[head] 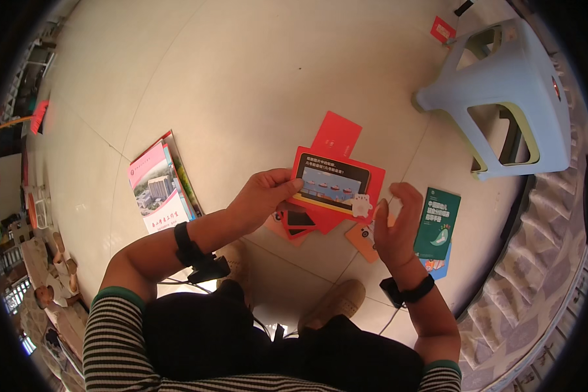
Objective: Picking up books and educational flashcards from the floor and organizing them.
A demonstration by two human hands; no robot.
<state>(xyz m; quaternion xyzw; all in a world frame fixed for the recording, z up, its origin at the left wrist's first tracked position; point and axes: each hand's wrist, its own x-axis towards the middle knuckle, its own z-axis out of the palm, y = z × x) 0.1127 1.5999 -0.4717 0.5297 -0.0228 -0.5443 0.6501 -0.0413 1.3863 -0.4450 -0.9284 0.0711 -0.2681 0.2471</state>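
My left hand (267,196) pinches the left edge of a red picture card (333,183) between thumb and fingers. The card bears printed writing, a row of boats and a white cartoon animal. Off its right edge is my right hand (397,220), thumb and forefinger apart, with nothing visible between them. Beyond the held card, a plain red card (337,132) lies on the floor, its near end covered. More red cards (299,223) lie below, partly hidden by the held card and my left hand. An orange card (365,240) showing part of a wheeled vehicle lies partly behind my right hand.
A stack of brochures (154,188) lies on the tiled floor at left. On the right are a green booklet (438,223) over a blue one (438,268) and a blue plastic stool (495,98). A person (56,289) reclines at far left. My shoes (333,304) stand below.
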